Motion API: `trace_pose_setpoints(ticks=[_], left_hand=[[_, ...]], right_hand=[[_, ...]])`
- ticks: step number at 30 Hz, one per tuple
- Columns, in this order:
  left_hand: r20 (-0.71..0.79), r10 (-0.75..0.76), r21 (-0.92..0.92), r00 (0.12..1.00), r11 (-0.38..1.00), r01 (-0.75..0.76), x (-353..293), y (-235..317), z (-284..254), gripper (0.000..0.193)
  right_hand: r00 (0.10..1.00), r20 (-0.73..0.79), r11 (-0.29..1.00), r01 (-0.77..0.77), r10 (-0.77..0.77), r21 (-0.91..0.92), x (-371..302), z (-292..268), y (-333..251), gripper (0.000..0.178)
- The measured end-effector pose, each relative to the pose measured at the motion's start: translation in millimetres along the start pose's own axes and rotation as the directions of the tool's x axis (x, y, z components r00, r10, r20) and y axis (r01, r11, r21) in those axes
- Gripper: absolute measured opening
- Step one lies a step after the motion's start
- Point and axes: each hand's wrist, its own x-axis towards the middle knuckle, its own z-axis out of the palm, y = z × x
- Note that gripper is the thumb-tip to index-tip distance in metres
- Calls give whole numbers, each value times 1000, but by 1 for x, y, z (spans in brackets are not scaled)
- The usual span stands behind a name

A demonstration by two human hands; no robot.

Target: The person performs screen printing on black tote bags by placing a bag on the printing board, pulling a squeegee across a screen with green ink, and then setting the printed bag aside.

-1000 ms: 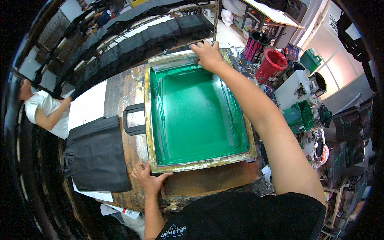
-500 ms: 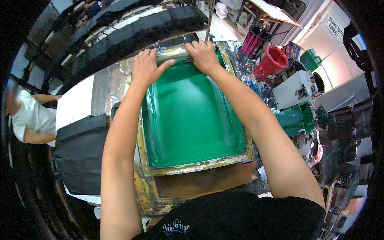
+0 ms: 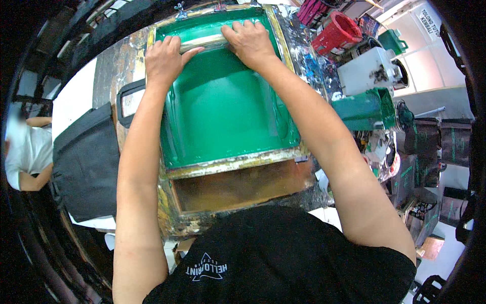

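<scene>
Both my hands grip a squeegee (image 3: 208, 41) with a pale handle, standing across the far part of a screen-printing frame (image 3: 238, 166). My left hand (image 3: 164, 62) is closed over its left end, thumb stretched inward along the handle. Over the right end, my right hand (image 3: 249, 44) curls its fingers. Wet green ink (image 3: 228, 114) covers the mesh, with thicker ridges along both sides. A strip of green also shows beyond the squeegee. The blade is hidden below the handle and hands.
Left of the frame lie a black loop strap (image 3: 123, 105) and black fabric (image 3: 86, 164). A person in a white shirt (image 3: 35, 152) is at the far left. On the right stand a red bucket (image 3: 338, 34), a white jerrycan (image 3: 362, 71) and a tipped green ink container (image 3: 357, 110).
The squeegee has come slightly toward me from the frame's far edge, both hands still on it. The whole view has shifted, so the frame sits higher and further left.
</scene>
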Motion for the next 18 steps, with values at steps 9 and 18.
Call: trace_pose_setpoints(ticks=[9, 18], left_hand=[[82, -13, -35, 997, 999, 16, -66, 44, -87, 64], [162, -30, -132, 986, 990, 52, -126, 88, -167, 63]], right_hand=[[992, 126, 993, -19, 4, 117, -71, -85, -41, 50], [965, 261, 970, -55, -9, 235, -138, -170, -79, 51]])
